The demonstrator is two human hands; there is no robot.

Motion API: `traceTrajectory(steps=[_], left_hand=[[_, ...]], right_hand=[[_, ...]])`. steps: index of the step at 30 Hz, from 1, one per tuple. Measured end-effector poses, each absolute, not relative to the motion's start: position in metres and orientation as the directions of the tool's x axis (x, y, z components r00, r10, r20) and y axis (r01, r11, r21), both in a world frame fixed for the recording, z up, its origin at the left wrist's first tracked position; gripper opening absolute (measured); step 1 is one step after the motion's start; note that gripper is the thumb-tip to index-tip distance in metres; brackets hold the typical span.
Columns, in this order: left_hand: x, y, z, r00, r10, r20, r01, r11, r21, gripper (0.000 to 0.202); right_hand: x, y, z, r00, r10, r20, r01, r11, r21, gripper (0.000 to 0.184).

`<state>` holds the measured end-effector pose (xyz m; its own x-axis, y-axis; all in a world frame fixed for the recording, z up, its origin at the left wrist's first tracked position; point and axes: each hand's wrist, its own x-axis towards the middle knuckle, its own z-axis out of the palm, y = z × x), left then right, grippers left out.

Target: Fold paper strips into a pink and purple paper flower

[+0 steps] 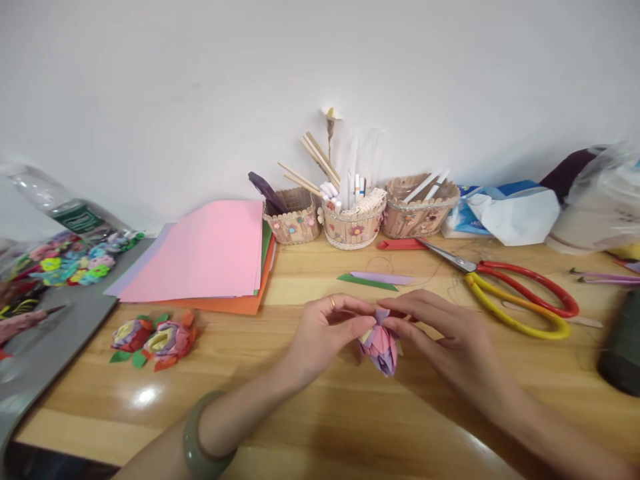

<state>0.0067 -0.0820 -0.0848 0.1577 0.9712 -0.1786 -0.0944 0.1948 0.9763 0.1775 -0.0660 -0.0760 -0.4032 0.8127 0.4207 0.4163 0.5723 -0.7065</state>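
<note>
A small folded paper flower (381, 348) in pink, purple and yellow hangs just above the wooden table (310, 400), held between both hands. My left hand (324, 333), with a ring on one finger and a green bangle at the wrist, pinches its left side. My right hand (434, 328) grips the top and right side with curled fingers. Part of the flower's top is hidden behind my fingertips.
Two finished paper flowers (153, 339) lie at the left, beside a stack of coloured paper (210, 257). Three stick baskets (353, 223) with pens stand at the wall. Red-and-yellow scissors (510, 293), green and purple paper strips (376, 280), a tissue pack (510, 212) and a dark spool (623, 347) lie right.
</note>
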Motion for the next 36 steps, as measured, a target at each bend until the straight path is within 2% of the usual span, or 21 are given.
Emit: traceTrajectory(steps=[10, 17, 21, 24, 26, 30, 32, 36], left_hand=[[0.0102, -0.0879, -0.0810, 0.082, 0.993, -0.079, -0.091, 0.086, 0.992, 0.017], [0.0096, -0.0861, -0.0829, 0.119, 0.991, -0.069, -0.090, 0.080, 0.993, 0.016], [0.0081, -0.0852, -0.0815, 0.131, 0.983, -0.130, -0.068, 0.140, 0.988, 0.018], [0.0064, -0.0835, -0.0816, 0.221, 0.955, -0.199, -0.093, 0.224, 0.970, 0.021], [0.0056, -0.0817, -0.0826, 0.265, 0.939, -0.218, -0.140, 0.261, 0.955, 0.021], [0.0058, -0.0788, -0.0843, 0.252, 0.942, -0.221, -0.230, 0.280, 0.932, 0.022], [0.0063, -0.0784, -0.0842, 0.254, 0.934, -0.252, -0.249, 0.315, 0.916, 0.022], [0.0065, -0.0791, -0.0829, 0.261, 0.903, -0.341, -0.276, 0.409, 0.870, 0.023]], right_hand=[[0.1781, -0.0698, -0.0735, -0.387, 0.755, 0.529, 0.514, 0.653, -0.556, 0.009], [0.1789, -0.0697, -0.0768, -0.403, 0.754, 0.519, 0.578, 0.649, -0.495, 0.014], [0.1780, -0.0693, -0.0755, -0.426, 0.784, 0.452, 0.544, 0.621, -0.564, 0.014], [0.1763, -0.0693, -0.0734, -0.440, 0.806, 0.397, 0.482, 0.585, -0.652, 0.014], [0.1750, -0.0699, -0.0719, -0.449, 0.841, 0.301, 0.439, 0.501, -0.745, 0.016], [0.1731, -0.0702, -0.0711, -0.409, 0.910, 0.060, 0.383, 0.231, -0.894, 0.021], [0.1732, -0.0695, -0.0723, -0.401, 0.916, 0.011, 0.339, 0.160, -0.927, 0.023], [0.1744, -0.0679, -0.0751, -0.408, 0.913, 0.002, 0.249, 0.113, -0.962, 0.021]])
